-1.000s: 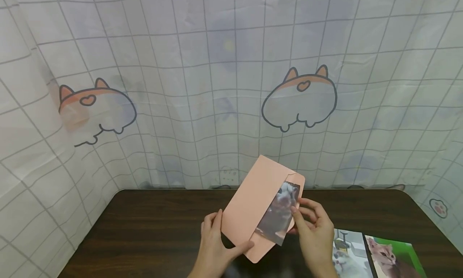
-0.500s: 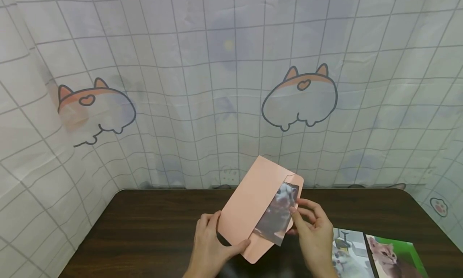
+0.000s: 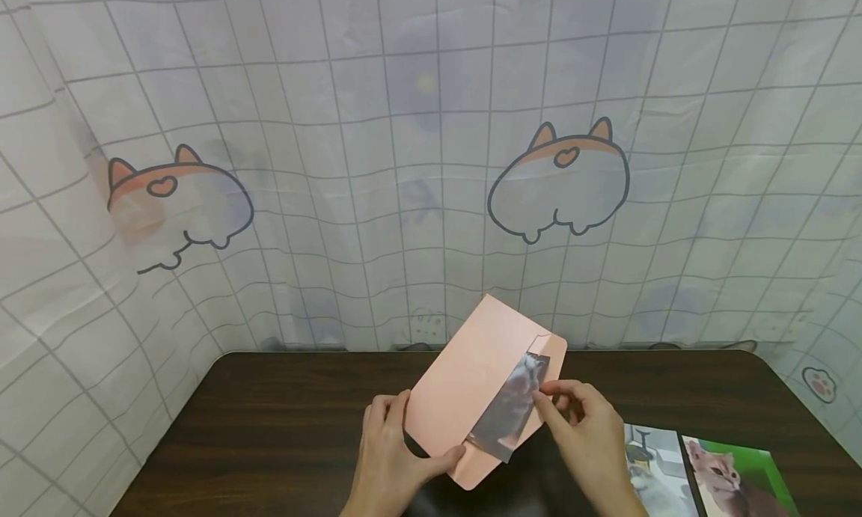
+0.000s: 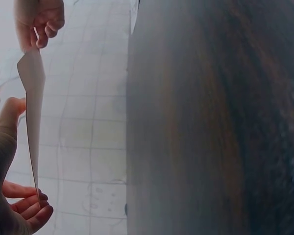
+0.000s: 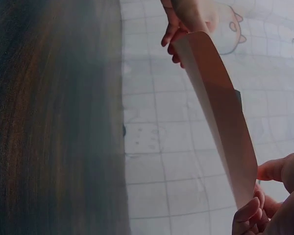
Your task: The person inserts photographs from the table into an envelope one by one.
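Along the lower left edge of a pink envelope point(image 3: 465, 382), held tilted above a dark wood-grain table point(image 3: 269, 427), the left hand point(image 3: 393, 453) grips with its thumb on the front face and its other fingers at the left corner. On the envelope's right side the flap point(image 3: 555, 348) lies unfolded, and over it rests a cat photo card point(image 3: 509, 411), its left part hidden behind the envelope's front panel. To the right of that panel the right hand point(image 3: 591, 431) pinches the card's right edge between thumb and forefinger, other fingers curled; whether they also touch the flap I cannot tell. Right of the envelope, beyond that hand, a white-cat photo point(image 3: 663, 479) and a brown-cat photo point(image 3: 730, 479) with a green background lie side by side on the table, partly out of view. Behind the envelope hangs a white grid-patterned curtain point(image 3: 377, 165) with corgi-rump drawings point(image 3: 557, 191).
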`<action>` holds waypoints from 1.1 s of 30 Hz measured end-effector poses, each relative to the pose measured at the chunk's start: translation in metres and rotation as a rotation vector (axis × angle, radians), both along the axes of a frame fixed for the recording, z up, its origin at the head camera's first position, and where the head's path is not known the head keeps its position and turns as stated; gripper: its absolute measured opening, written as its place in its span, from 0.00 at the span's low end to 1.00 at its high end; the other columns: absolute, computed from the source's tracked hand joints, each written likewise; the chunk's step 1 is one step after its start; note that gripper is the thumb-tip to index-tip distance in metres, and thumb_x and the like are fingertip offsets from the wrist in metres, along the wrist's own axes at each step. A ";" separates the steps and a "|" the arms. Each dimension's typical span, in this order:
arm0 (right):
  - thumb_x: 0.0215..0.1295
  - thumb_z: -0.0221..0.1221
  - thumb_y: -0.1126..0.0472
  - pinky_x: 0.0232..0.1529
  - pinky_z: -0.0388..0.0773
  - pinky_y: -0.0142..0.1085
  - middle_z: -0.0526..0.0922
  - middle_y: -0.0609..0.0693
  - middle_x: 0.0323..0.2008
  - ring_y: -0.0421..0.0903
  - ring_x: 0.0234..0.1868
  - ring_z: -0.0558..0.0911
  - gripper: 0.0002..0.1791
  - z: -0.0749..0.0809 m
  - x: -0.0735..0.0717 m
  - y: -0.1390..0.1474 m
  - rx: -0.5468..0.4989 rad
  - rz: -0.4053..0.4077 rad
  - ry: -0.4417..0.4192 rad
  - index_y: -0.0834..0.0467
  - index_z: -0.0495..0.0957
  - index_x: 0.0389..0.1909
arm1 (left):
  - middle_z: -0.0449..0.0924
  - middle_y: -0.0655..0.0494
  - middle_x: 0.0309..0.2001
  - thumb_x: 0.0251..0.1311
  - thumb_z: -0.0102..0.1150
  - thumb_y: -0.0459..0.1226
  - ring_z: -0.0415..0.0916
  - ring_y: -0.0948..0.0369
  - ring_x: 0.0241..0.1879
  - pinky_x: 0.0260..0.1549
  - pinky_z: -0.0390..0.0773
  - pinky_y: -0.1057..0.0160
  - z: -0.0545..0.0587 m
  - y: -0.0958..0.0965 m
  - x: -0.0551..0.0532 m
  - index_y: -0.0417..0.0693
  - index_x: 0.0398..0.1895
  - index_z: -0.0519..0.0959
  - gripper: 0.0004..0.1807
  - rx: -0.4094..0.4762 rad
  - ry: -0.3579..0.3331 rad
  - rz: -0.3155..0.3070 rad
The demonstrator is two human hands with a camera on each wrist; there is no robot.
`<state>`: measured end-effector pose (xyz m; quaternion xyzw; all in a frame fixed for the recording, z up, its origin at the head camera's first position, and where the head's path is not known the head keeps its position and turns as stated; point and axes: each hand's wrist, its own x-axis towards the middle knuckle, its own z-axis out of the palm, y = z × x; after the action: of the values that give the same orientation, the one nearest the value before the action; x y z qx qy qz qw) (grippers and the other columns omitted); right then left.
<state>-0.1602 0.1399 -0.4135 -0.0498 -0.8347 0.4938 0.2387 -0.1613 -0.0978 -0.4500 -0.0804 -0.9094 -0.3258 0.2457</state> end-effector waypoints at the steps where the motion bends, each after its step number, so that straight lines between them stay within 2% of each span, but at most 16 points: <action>1: 0.61 0.74 0.64 0.29 0.65 0.29 0.74 0.43 0.26 0.34 0.25 0.67 0.06 0.000 0.000 0.000 0.010 0.004 -0.007 0.60 0.88 0.37 | 0.72 0.54 0.45 0.35 0.87 0.58 0.70 0.57 0.48 0.46 0.80 0.54 -0.001 0.000 0.000 0.36 0.57 0.81 0.48 -0.001 0.006 0.001; 5: 0.61 0.75 0.64 0.29 0.65 0.29 0.75 0.43 0.26 0.34 0.25 0.67 0.06 0.002 0.001 0.001 0.026 0.025 -0.045 0.59 0.89 0.37 | 0.73 0.54 0.45 0.34 0.87 0.57 0.71 0.57 0.48 0.46 0.81 0.53 -0.003 0.000 0.000 0.36 0.57 0.81 0.48 -0.011 0.045 0.003; 8: 0.60 0.76 0.63 0.30 0.66 0.30 0.76 0.42 0.27 0.35 0.26 0.67 0.07 0.002 0.002 0.002 0.061 0.045 -0.043 0.56 0.89 0.37 | 0.73 0.54 0.45 0.34 0.88 0.57 0.70 0.57 0.48 0.45 0.81 0.53 -0.005 0.001 0.000 0.35 0.57 0.81 0.48 -0.016 0.063 0.003; 15: 0.50 0.82 0.60 0.29 0.65 0.31 0.75 0.43 0.30 0.35 0.28 0.66 0.15 0.000 0.003 0.005 0.192 0.092 0.033 0.54 0.88 0.38 | 0.73 0.53 0.45 0.34 0.88 0.55 0.70 0.57 0.47 0.44 0.81 0.54 -0.005 0.001 -0.001 0.35 0.57 0.81 0.48 -0.019 0.077 0.010; 24: 0.32 0.87 0.58 0.34 0.69 0.34 0.75 0.40 0.33 0.38 0.36 0.72 0.28 -0.005 -0.001 0.008 0.325 0.146 0.161 0.54 0.87 0.40 | 0.72 0.53 0.45 0.33 0.88 0.56 0.70 0.56 0.46 0.43 0.81 0.54 -0.007 0.002 -0.002 0.34 0.55 0.81 0.48 -0.036 0.123 0.008; 28: 0.29 0.87 0.58 0.36 0.73 0.36 0.79 0.37 0.32 0.40 0.36 0.75 0.31 -0.006 -0.002 0.007 0.332 0.158 0.209 0.54 0.86 0.40 | 0.72 0.52 0.45 0.33 0.88 0.56 0.70 0.56 0.46 0.43 0.80 0.54 -0.007 0.002 -0.001 0.33 0.56 0.81 0.49 -0.037 0.131 0.006; 33: 0.31 0.87 0.59 0.32 0.71 0.33 0.86 0.36 0.31 0.35 0.31 0.73 0.33 -0.004 0.000 0.005 0.253 0.193 0.178 0.54 0.83 0.43 | 0.72 0.52 0.45 0.33 0.89 0.55 0.69 0.57 0.46 0.43 0.80 0.54 -0.005 0.003 0.000 0.34 0.56 0.81 0.49 -0.030 0.117 0.009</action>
<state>-0.1600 0.1445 -0.4180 0.1046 -0.8667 0.4080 0.2674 -0.1617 -0.0945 -0.4555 -0.0989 -0.8987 -0.3056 0.2987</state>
